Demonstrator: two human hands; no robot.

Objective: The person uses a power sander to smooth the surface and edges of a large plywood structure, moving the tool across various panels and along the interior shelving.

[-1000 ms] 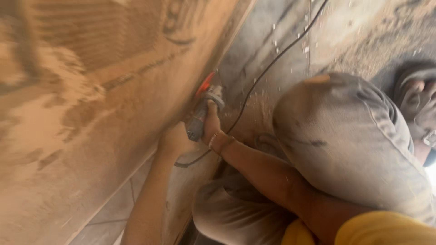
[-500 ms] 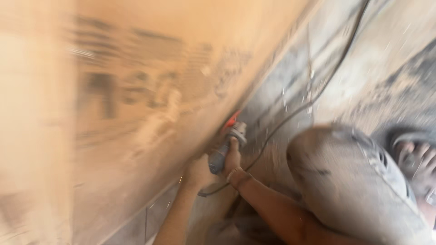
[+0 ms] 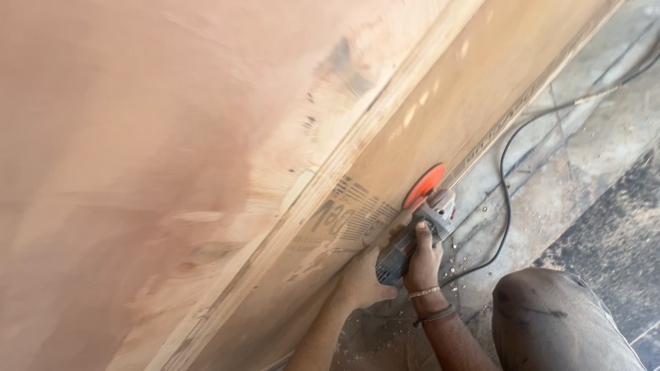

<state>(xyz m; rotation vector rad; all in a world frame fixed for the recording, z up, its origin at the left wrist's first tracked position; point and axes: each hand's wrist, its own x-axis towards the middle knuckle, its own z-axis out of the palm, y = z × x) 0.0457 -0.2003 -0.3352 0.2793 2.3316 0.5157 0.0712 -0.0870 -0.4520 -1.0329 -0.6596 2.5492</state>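
The grey angle grinder (image 3: 416, 237) sits low right of centre, its orange disc (image 3: 423, 185) against the big plywood sheet (image 3: 289, 178). The right hand (image 3: 423, 264) wraps its body in a closed grip — the left hand (image 3: 364, 278) clasps the near end. A black cord (image 3: 505, 206) loops across the dusty floor (image 3: 584, 158) to the right.
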